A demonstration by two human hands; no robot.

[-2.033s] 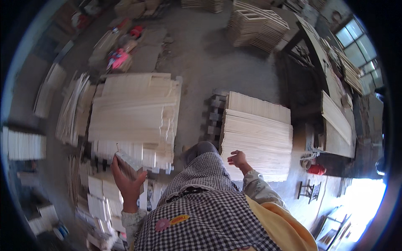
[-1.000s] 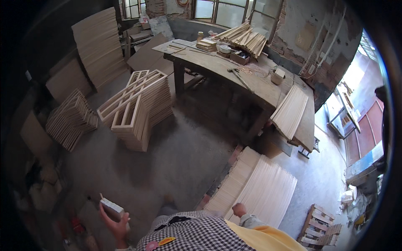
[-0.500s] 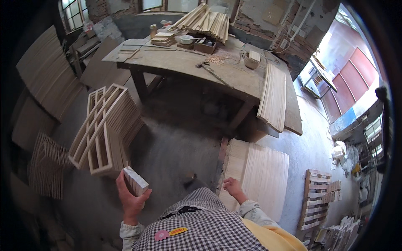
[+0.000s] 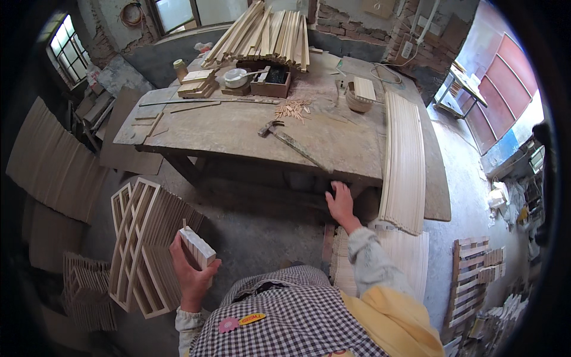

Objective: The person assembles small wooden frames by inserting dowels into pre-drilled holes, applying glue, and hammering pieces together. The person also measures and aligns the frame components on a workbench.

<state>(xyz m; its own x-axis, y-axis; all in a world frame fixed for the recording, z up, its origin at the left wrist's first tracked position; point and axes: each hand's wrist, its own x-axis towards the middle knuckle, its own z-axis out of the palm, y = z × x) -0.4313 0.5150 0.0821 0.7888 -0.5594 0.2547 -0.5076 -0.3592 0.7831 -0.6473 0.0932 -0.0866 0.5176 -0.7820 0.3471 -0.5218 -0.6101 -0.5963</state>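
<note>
My left hand (image 4: 191,281) grips a small wooden block (image 4: 197,245) with a whitish, uneven top. A thin peg-like stick pokes up at its far end. Out near the table's front edge, my right hand (image 4: 341,205) reaches with nothing in it, fingers partly spread. Just beyond it, a claw hammer (image 4: 297,149) lies on the worn wooden table (image 4: 220,134), its handle end at the edge closest to that hand. Small wooden pegs (image 4: 292,109) are heaped behind the hammer. Left of my left hand, lattice wooden frames (image 4: 135,238) stand stacked on the floor.
Long wood strips (image 4: 262,35) pile at the table's back, near a white bowl (image 4: 235,77) and a box (image 4: 275,80). A round pot (image 4: 358,98) sits at right. Long slats (image 4: 402,160) lie along the right side. A pallet (image 4: 470,279) is on the floor.
I have moved nearer the table. My right hand has stretched forward from beside my body to the table's edge, its fingers opening. The left hand keeps its hold on the block.
</note>
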